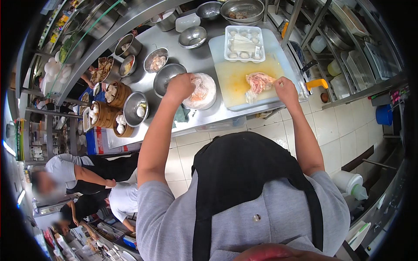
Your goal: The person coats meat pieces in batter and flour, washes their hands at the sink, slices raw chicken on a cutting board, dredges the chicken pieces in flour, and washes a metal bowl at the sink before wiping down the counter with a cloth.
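A piece of raw, pale pink meat (257,83) lies on the yellow-stained cutting board (217,52). My right hand (286,90) is closed at its right end, with the fingertips pinching that edge. A round white tub (210,101) stands left of the board, with pinkish contents under what looks like clear plastic. My left hand (180,88) is closed at the tub's left rim, beside a steel bowl (161,82). What its fingers hold is hidden.
An egg tray (244,43) sits on the board's far part. Steel bowls (136,108) and bamboo steamers (99,114) fill the left side. A yellow-handled tool (316,84) juts out at the right edge. Other people (91,172) stand at lower left.
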A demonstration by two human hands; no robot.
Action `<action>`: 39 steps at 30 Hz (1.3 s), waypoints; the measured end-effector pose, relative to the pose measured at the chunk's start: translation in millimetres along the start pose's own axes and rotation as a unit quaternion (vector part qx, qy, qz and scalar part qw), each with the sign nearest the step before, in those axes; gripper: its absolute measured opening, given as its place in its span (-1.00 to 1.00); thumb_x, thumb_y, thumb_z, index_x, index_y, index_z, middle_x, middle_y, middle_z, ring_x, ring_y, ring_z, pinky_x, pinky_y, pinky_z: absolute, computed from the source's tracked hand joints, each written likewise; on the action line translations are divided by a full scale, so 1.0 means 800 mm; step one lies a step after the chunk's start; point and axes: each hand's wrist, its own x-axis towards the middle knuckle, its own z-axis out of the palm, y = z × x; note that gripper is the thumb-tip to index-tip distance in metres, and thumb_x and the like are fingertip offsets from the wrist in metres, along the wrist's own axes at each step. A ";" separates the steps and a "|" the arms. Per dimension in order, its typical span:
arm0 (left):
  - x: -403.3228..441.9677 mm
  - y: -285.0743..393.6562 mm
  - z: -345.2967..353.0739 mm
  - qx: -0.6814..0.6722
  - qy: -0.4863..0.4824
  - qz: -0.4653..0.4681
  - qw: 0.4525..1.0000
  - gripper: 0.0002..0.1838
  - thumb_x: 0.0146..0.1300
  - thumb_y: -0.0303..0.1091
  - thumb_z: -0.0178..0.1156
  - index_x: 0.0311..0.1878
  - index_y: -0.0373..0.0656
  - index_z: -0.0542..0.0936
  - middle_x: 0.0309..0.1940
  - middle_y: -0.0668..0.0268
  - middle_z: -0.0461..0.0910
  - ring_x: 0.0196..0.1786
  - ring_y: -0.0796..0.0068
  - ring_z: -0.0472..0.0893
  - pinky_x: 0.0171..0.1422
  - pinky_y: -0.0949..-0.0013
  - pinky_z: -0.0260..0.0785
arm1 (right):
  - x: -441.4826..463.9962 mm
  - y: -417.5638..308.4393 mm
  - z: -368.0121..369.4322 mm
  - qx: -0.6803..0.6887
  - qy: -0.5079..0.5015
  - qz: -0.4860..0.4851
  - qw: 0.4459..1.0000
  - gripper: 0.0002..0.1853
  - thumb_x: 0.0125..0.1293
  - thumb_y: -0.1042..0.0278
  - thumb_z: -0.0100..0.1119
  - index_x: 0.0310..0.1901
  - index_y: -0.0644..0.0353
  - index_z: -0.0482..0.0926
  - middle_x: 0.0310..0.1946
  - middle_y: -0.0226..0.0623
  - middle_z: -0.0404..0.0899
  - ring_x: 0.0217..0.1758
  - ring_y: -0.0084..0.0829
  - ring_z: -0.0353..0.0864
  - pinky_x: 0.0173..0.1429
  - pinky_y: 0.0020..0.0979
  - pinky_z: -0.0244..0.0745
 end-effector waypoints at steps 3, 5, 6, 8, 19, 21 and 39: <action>-0.003 -0.002 0.026 0.057 0.028 0.019 0.998 -0.75 0.18 -0.37 0.14 -0.12 -0.13 0.71 -0.18 0.01 0.72 -0.06 0.01 0.71 0.11 0.02 0.54 | 0.000 -0.002 0.000 -0.005 -0.001 0.005 1.000 -0.74 0.28 0.13 0.14 -0.24 0.15 0.65 -0.27 0.03 0.71 -0.12 0.10 0.68 0.00 -0.06 0.55; -0.007 0.000 0.040 0.059 0.026 0.012 0.998 -0.76 0.18 -0.37 0.14 -0.13 -0.14 0.71 -0.19 0.01 0.72 -0.06 0.01 0.71 0.09 0.03 0.55 | 0.000 -0.002 0.001 -0.010 0.000 0.003 1.000 -0.74 0.28 0.13 0.13 -0.24 0.14 0.65 -0.27 0.03 0.71 -0.12 0.10 0.68 -0.01 -0.05 0.55; -0.008 0.000 0.044 0.060 0.026 0.004 0.998 -0.76 0.18 -0.38 0.14 -0.13 -0.16 0.71 -0.19 0.02 0.72 -0.07 0.00 0.70 0.08 0.03 0.56 | 0.000 -0.005 0.000 -0.014 0.002 0.000 1.000 -0.74 0.28 0.13 0.13 -0.24 0.14 0.65 -0.27 0.03 0.71 -0.12 0.10 0.68 -0.01 -0.05 0.55; -0.002 -0.005 0.047 0.052 0.021 0.000 0.998 -0.74 0.18 -0.36 0.15 -0.09 -0.06 0.72 -0.18 0.06 0.72 -0.07 0.00 0.70 0.08 0.03 0.55 | 0.000 -0.010 -0.003 -0.019 -0.001 0.007 1.000 -0.74 0.29 0.13 0.12 -0.24 0.14 0.65 -0.28 0.02 0.71 -0.13 0.10 0.68 -0.01 -0.04 0.55; -0.029 0.026 0.026 0.071 0.022 0.079 0.994 -0.71 0.12 -0.23 0.26 -0.07 0.03 0.74 -0.11 0.13 0.71 0.11 0.09 0.62 0.11 0.07 0.54 | 0.000 -0.013 -0.002 -0.033 0.001 0.016 0.999 -0.74 0.30 0.13 0.10 -0.24 0.13 0.65 -0.29 0.01 0.71 -0.14 0.10 0.69 -0.02 -0.03 0.55; -0.028 0.033 0.035 0.079 -0.009 0.064 0.995 -0.68 0.08 -0.20 0.29 -0.08 0.00 0.74 -0.15 0.13 0.72 0.08 0.11 0.64 0.12 0.07 0.54 | 0.000 -0.012 -0.002 -0.034 0.006 0.017 0.999 -0.74 0.30 0.12 0.09 -0.24 0.13 0.65 -0.30 0.02 0.71 -0.15 0.10 0.69 -0.02 -0.04 0.55; -0.022 0.022 -0.007 -0.115 0.023 -0.037 0.992 -0.72 0.08 -0.24 0.33 -0.23 -0.25 0.67 -0.32 -0.06 0.68 -0.18 -0.10 0.69 -0.02 0.07 0.53 | 0.004 0.004 0.000 0.009 0.011 0.017 1.000 -0.75 0.28 0.13 0.14 -0.24 0.12 0.64 -0.31 0.05 0.70 -0.16 0.11 0.68 -0.04 -0.05 0.55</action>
